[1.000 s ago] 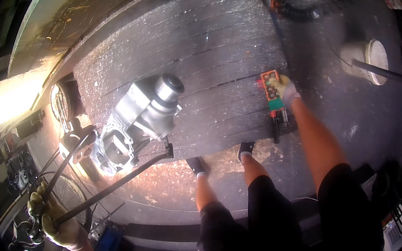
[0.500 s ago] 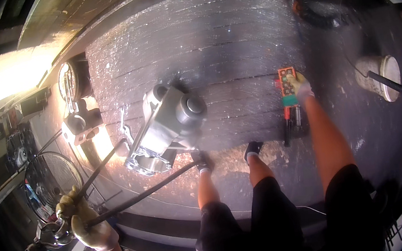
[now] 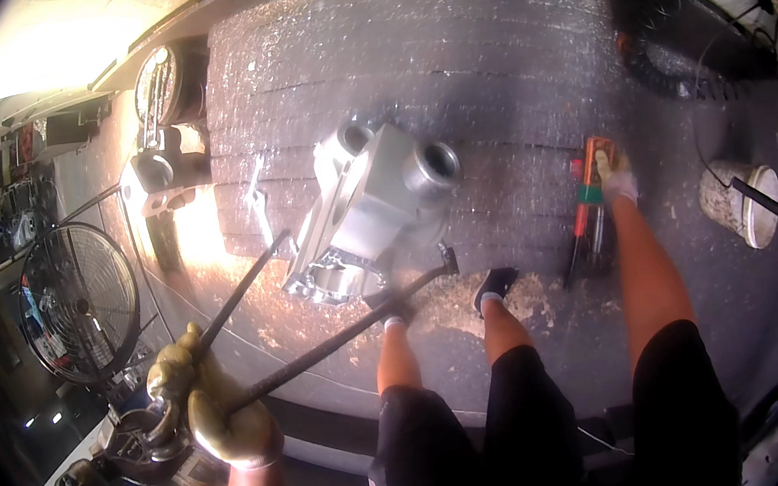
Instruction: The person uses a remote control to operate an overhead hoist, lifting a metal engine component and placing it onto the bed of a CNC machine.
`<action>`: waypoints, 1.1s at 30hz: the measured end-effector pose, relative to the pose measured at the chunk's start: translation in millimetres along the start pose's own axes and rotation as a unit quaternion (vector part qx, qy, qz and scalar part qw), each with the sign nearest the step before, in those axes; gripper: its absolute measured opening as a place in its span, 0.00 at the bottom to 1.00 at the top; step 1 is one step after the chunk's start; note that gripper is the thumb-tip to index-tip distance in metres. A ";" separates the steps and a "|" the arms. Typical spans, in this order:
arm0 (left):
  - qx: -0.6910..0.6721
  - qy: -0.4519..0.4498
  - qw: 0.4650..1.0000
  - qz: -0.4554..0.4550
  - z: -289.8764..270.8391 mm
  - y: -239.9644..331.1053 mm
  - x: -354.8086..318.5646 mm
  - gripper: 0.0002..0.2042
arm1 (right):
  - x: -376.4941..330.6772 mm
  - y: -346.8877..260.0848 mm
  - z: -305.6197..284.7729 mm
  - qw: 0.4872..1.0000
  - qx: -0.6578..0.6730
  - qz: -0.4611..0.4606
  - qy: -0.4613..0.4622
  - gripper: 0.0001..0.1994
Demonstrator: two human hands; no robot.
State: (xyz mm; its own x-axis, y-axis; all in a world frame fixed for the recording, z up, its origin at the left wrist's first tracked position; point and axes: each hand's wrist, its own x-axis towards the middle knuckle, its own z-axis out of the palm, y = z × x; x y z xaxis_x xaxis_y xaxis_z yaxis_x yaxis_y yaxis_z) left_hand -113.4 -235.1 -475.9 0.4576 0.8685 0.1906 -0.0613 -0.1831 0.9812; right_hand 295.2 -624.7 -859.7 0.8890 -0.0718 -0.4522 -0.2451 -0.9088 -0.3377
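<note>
My left hand (image 3: 230, 413), in a pale work glove, is closed around two dark lifting rods (image 3: 324, 348) near where they meet a metal shackle and hook (image 3: 141, 439). The rods spread apart toward a silvery metal casting (image 3: 370, 206) with round bores, which sits on the floor plating. One rod tip is close to the casting's lower left side; the other, with a small crosspiece, lies in front of its lower right. Off to the right, my gloved right hand (image 3: 616, 174) grips an orange, green and red hoist pendant control (image 3: 589, 194); its buttons are mostly covered.
A wrench (image 3: 258, 201) lies left of the casting. Another block-like casting (image 3: 158, 179) and a round part (image 3: 166, 86) stand farther left, above a large caged fan (image 3: 80, 300). At the right are a dirty white bucket (image 3: 744, 204) and a black hose (image 3: 663, 64).
The view has shifted, so most things sit differently in it. My left hand and the rods have moved right and nearer the casting. The pendant has tilted, showing less of its buttons.
</note>
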 end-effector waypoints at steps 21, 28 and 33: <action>0.075 -0.046 0.995 -0.039 -66.5 -6.4 1.1 0.17 | -449.8 -149.1 -34.9 0.874 0.399 -0.180 -0.210 0.30; 0.106 -0.140 0.964 -0.200 -43.9 36.1 -5.6 0.34 | -465.6 -225.6 -68.2 0.898 0.268 -0.327 -0.121 0.33; 0.101 -0.142 0.973 -0.150 -58.7 25.7 -3.4 0.33 | -479.4 -265.7 -82.7 0.884 0.234 -0.392 -0.104 0.34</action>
State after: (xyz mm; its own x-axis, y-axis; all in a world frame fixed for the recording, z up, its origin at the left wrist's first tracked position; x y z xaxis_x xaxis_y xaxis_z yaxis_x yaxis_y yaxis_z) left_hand -168.6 -215.7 -449.5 0.6566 0.7395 -0.1481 0.2760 -0.0528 0.9597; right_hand -33.9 -382.8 -484.9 0.7781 0.6259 -0.0536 0.2375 -0.3720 -0.8973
